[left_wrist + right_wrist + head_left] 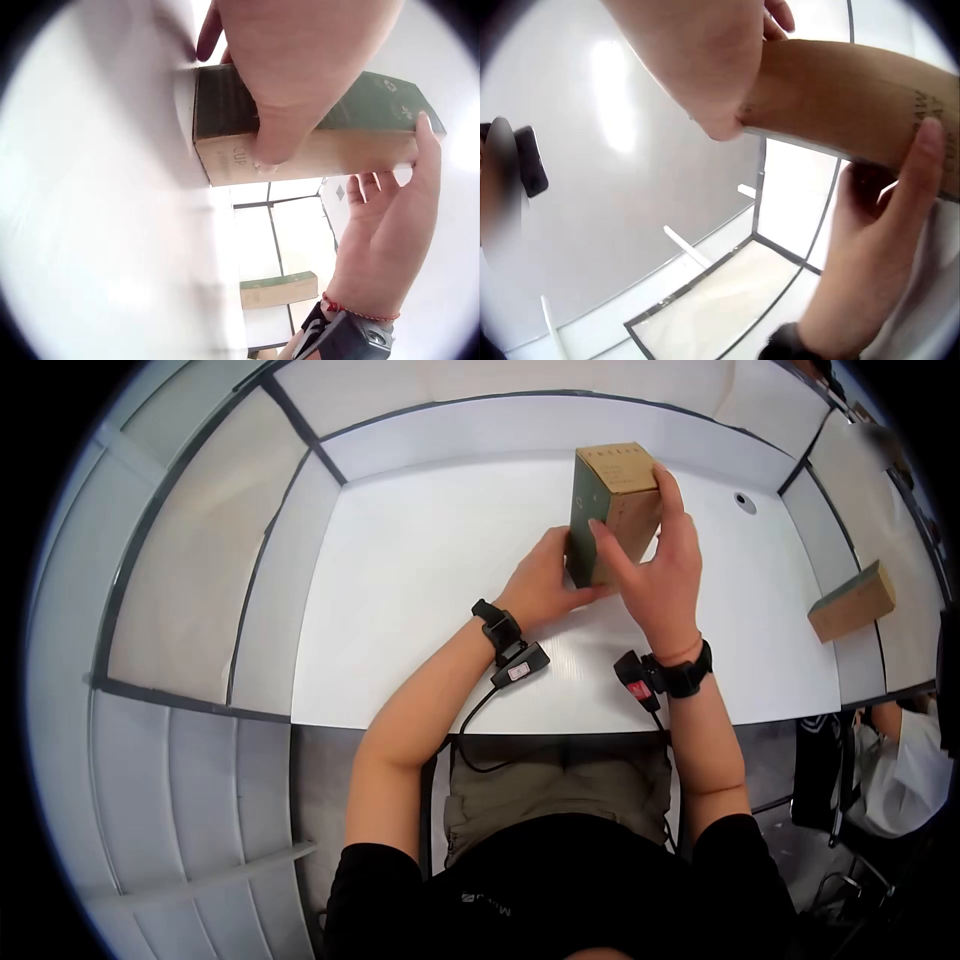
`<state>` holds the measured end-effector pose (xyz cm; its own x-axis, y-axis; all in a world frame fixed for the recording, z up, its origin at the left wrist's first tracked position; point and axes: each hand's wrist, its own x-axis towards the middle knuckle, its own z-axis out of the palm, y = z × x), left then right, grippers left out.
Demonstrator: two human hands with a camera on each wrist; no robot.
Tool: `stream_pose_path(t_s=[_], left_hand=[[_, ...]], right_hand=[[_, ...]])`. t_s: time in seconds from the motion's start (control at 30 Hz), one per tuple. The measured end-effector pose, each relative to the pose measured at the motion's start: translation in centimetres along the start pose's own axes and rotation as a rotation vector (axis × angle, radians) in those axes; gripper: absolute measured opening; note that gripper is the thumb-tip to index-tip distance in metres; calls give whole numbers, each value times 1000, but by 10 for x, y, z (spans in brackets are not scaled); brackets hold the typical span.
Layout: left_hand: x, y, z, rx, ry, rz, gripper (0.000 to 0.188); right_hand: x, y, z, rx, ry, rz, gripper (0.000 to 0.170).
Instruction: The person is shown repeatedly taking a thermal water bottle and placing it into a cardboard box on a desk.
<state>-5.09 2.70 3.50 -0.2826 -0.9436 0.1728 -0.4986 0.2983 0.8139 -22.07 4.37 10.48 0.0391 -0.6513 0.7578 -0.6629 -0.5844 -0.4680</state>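
An upright cardboard box [628, 525], brown with a dark green side, stands tall over the white table between both hands. Low on the box, my left hand [543, 586] grips it, its thumb lying across the brown face by the printed "CUP" in the left wrist view. Higher up, my right hand [668, 575] holds the same box, thumb on the green side [375, 101] and fingers round the far edge near the top. In the right wrist view the brown face [832, 94] shows, with the left thumb pressed by its lettering.
A second brown and green box [852, 603] is at the right by the low partition [845, 650]. Pale panels with dark edging enclose the white table [400, 560]. A round grommet [745, 503] is at the back right. A cable [463, 740] hangs from the left wrist camera. Another person [905, 770] sits at right.
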Motion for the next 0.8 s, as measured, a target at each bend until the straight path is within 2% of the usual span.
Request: stream_pose_path(t_s=[0.03, 0.13, 0.23, 0.27, 0.3, 0.37, 0.4, 0.53, 0.6, 0.7, 0.8], left_hand=[[1, 1, 1, 8, -3, -9, 85], [0, -12, -1, 20, -59, 138, 81], [-1, -29, -3, -72, -119, 104, 73], [-2, -34, -5, -85, -109, 95, 59], [-1, -31, -7, -91, -112, 57, 56], [-2, -26, -15, -105, -120, -19, 50], [-2, -26, -17, -100, -113, -12, 43], [-4, -23, -19, -80, -113, 0, 38], [0, -27, -17, -66, -105, 6, 37], [-2, -27, -15, -71, -111, 3, 36], [0, -33, -15, -79, -114, 10, 35]], right_hand=[[-1, 3, 1, 48, 11, 13, 77], [-6, 8, -7, 158, 49, 32, 72], [-12, 27, -23, 153, 117, 38, 70], [-14, 34, -32, 129, 137, 80, 70], [-15, 48, -43, 97, 148, 83, 71], [-17, 69, -70, 38, 174, 141, 70], [-16, 81, -86, 2, 169, 181, 69], [-16, 130, -161, -213, 149, 285, 64], [-20, 160, -203, -171, 89, 374, 62], [-33, 193, -249, -337, 188, 309, 64], [-42, 202, -285, -410, 172, 468, 65]])
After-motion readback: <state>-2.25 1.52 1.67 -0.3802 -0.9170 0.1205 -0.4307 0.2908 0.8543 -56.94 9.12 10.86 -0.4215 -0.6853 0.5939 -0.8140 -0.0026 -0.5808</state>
